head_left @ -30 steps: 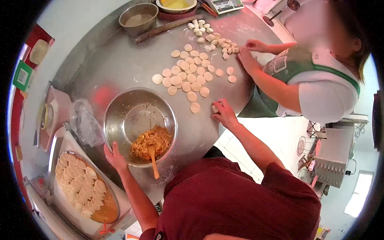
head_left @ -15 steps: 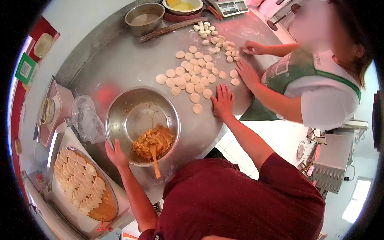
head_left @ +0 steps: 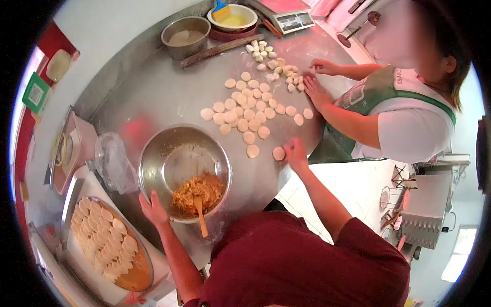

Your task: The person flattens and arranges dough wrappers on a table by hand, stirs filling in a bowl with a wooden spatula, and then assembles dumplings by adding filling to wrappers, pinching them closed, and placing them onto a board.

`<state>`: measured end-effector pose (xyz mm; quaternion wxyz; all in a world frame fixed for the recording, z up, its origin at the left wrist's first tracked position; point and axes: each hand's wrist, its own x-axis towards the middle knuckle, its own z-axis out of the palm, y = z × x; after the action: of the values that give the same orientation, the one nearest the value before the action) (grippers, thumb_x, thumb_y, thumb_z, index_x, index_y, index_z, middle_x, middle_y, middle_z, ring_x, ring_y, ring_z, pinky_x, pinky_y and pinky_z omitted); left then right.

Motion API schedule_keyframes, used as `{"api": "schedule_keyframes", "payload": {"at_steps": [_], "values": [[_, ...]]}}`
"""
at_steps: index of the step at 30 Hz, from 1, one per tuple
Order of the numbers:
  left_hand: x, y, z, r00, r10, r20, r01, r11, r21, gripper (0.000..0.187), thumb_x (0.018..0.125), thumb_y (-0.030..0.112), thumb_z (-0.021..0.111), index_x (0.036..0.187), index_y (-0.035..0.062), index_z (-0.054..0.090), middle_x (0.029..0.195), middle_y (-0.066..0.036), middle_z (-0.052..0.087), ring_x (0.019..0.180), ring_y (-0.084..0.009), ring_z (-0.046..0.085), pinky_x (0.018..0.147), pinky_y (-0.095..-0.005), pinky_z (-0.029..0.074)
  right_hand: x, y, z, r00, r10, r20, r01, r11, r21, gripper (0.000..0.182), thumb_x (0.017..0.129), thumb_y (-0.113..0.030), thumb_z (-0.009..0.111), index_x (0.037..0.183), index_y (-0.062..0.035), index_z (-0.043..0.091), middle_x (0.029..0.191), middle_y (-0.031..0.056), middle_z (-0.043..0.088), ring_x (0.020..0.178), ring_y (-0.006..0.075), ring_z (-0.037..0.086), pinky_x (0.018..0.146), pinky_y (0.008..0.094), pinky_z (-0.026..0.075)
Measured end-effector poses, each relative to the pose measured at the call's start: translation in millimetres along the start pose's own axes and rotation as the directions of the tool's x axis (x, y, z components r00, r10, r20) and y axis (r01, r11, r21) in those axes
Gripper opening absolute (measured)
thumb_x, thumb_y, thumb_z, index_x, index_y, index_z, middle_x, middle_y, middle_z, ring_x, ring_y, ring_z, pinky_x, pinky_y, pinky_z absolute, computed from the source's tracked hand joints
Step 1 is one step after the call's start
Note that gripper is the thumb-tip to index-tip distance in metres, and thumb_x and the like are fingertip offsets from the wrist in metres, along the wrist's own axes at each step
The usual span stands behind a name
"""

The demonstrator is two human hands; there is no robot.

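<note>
My left hand [head_left: 154, 209] is at the lower left rim of a large steel mixing bowl [head_left: 153, 148], thumb and fingers around its edge. Orange-brown filling [head_left: 208, 187] lies in the bowl, with a wooden spatula [head_left: 201, 217] stuck in it. Over the table's near right edge, my right hand [head_left: 296, 155] is just right of a flat dough disc [head_left: 279, 154]. Its fingers look bent but are smeared. Many more dough discs [head_left: 249, 137] are spread beyond it. Small dough lumps [head_left: 291, 77] lie further back, near a co-worker's hands [head_left: 318, 92].
On the left, a tray [head_left: 134, 280] holds rows of pale shaped dough pieces. A clear plastic bag [head_left: 115, 163] lies beside the bowl. At the back are a metal pot [head_left: 174, 48], a wooden rod [head_left: 220, 51], a bowl of yellow liquid [head_left: 238, 20] and a scale [head_left: 294, 21].
My right hand, earlier flat with spread fingers, has drawn back and bent its fingers. A disc now shows beside it. Several discs near the co-worker shifted. My left hand stays on the bowl.
</note>
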<state>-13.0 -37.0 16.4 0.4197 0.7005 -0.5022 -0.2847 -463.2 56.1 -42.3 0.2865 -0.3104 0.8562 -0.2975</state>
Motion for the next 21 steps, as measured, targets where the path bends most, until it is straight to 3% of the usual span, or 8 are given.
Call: {"api": "schedule_keyframes", "payload": {"at_steps": [3, 4, 6, 8, 14, 17, 20, 21], "values": [[4.6, -15.6, 1.2, 0.996, -0.063, 0.07, 0.076, 0.977, -0.201, 0.028, 0.086, 0.012, 0.054, 0.109, -0.0045, 0.052, 0.096, -0.012, 0.059, 0.085, -0.0205, 0.054, 0.079, -0.0322, 0.043, 12.8, 21.6, 25.4, 0.887, -0.462, -0.022, 0.459, 0.885, -0.077, 0.022, 0.081, -0.009, 0.058, 0.101, -0.0018, 0.051, 0.088, 0.0097, 0.058, 0.066, 0.0196, 0.06, 0.059, 0.0326, 0.05], [3.3, -11.9, 0.7, 0.996, -0.06, 0.068, 0.07, 0.985, -0.157, 0.028, 0.086, 0.012, 0.054, 0.109, -0.0044, 0.052, 0.096, -0.012, 0.059, 0.085, -0.0204, 0.054, 0.079, -0.0323, 0.043, 25.7, -5.7, 13.0, 0.973, -0.114, 0.2, 0.063, 0.967, 0.246, 0.022, 0.079, -0.01, 0.06, 0.098, -0.0023, 0.053, 0.087, 0.0105, 0.057, 0.069, 0.0188, 0.06, 0.06, 0.033, 0.05], [1.4, -0.3, -3.0, 0.997, -0.048, 0.065, 0.052, 0.997, -0.06, 0.028, 0.086, 0.012, 0.054, 0.109, -0.0043, 0.052, 0.095, -0.011, 0.059, 0.085, -0.0203, 0.054, 0.078, -0.0323, 0.043, 68.2, -48.7, -0.9, 0.982, -0.19, 0.01, 0.19, 0.976, -0.107, 0.024, 0.076, -0.009, 0.062, 0.097, -0.0028, 0.054, 0.094, 0.0132, 0.058, 0.084, 0.0233, 0.06, 0.073, 0.0355, 0.049], [-0.2, 0.3, -2.9, 0.999, -0.01, 0.043, 0.012, 0.998, -0.054, 0.028, 0.086, 0.013, 0.055, 0.108, -0.0042, 0.053, 0.093, -0.011, 0.059, 0.084, -0.0196, 0.054, 0.078, -0.0315, 0.043, 104.3, -77.2, -2.0, 0.834, -0.518, -0.191, 0.479, 0.851, -0.216, 0.025, 0.074, -0.008, 0.061, 0.098, -0.0031, 0.056, 0.101, 0.0156, 0.057, 0.095, 0.0298, 0.057, 0.081, 0.0377, 0.046], [2.3, -5.1, -4.9, 0.999, -0.007, 0.044, 0.01, 0.997, -0.082, 0.028, 0.085, 0.016, 0.055, 0.104, -0.0041, 0.054, 0.088, -0.011, 0.058, 0.078, -0.0201, 0.052, 0.073, -0.0326, 0.043, 152.0, -88.3, 17.2, 0.837, -0.52, 0.168, 0.531, 0.699, -0.478, 0.033, 0.073, -0.01, 0.06, 0.105, -0.0078, 0.054, 0.101, 0.0153, 0.054, 0.091, 0.0348, 0.056, 0.076, 0.0415, 0.047], [1.1, 9.0, -2.2, 0.999, 0.004, 0.038, -0.001, 0.997, -0.072, 0.027, 0.086, 0.016, 0.055, 0.104, -0.0043, 0.054, 0.086, -0.011, 0.058, 0.077, -0.02, 0.052, 0.071, -0.0333, 0.043, 132.2, -80.5, 3.3, 0.804, -0.591, 0.071, 0.571, 0.733, -0.369, 0.028, 0.072, -0.01, 0.061, 0.1, -0.0069, 0.057, 0.096, 0.0139, 0.056, 0.087, 0.0337, 0.057, 0.074, 0.0386, 0.048], [1.0, -1.6, -1.7, 0.998, 0.025, 0.051, -0.02, 0.996, -0.088, 0.027, 0.086, 0.015, 0.055, 0.104, -0.0043, 0.053, 0.087, -0.011, 0.058, 0.078, -0.0195, 0.052, 0.071, -0.0327, 0.043, 76.8, -47.0, -10.9, 0.911, -0.313, 0.269, 0.351, 0.93, -0.105, 0.021, 0.072, -0.013, 0.064, 0.091, -0.0051, 0.061, 0.089, 0.0117, 0.056, 0.082, 0.0319, 0.058, 0.072, 0.0369, 0.048], [2.9, -6.1, -2.6, 0.997, 0.039, 0.066, -0.032, 0.995, -0.098, 0.027, 0.086, 0.015, 0.055, 0.104, -0.0043, 0.053, 0.088, -0.011, 0.058, 0.078, -0.0193, 0.052, 0.072, -0.0324, 0.043, 56.7, -37.7, -12.0, 0.937, -0.15, 0.316, 0.16, 0.987, -0.006, 0.019, 0.072, -0.013, 0.065, 0.089, -0.0047, 0.062, 0.088, 0.0114, 0.056, 0.083, 0.0315, 0.058, 0.072, 0.0367, 0.047]]}}
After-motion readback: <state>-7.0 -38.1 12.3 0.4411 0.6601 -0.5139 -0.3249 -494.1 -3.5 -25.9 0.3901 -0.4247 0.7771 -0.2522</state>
